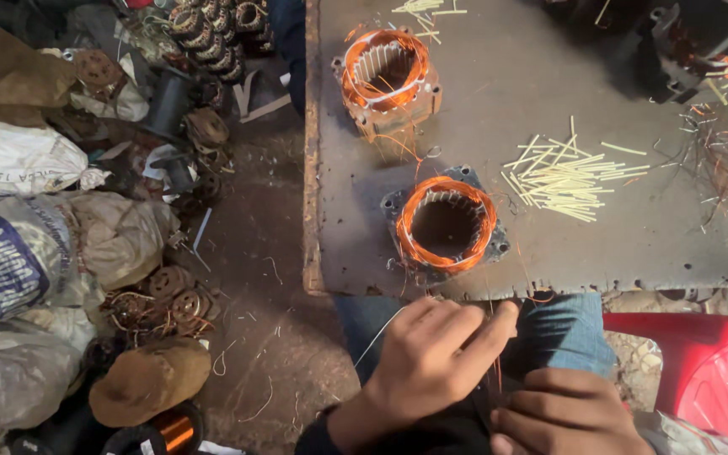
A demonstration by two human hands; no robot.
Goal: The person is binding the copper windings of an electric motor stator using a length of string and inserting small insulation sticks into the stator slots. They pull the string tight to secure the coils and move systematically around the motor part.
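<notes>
Left hand [431, 358] – pinching copper wire [496, 371] | right hand [562, 413] – grip unclear (half hidden) | nearer stator [446, 223], farther stator [387, 72] – both wound, leads loose

On the floor at the left edge lies a heap of sacks. The upper sack [14, 156] is white woven plastic, crumpled, with faint dark print on its side. Just below it, a larger sack [23, 253] is grey-white with a blue printed band and blue lettering, bulging and tilted. Under this one another pale sack [10, 371] lies, dirty and wrinkled, without visible print. No signs or screens are visible.
</notes>
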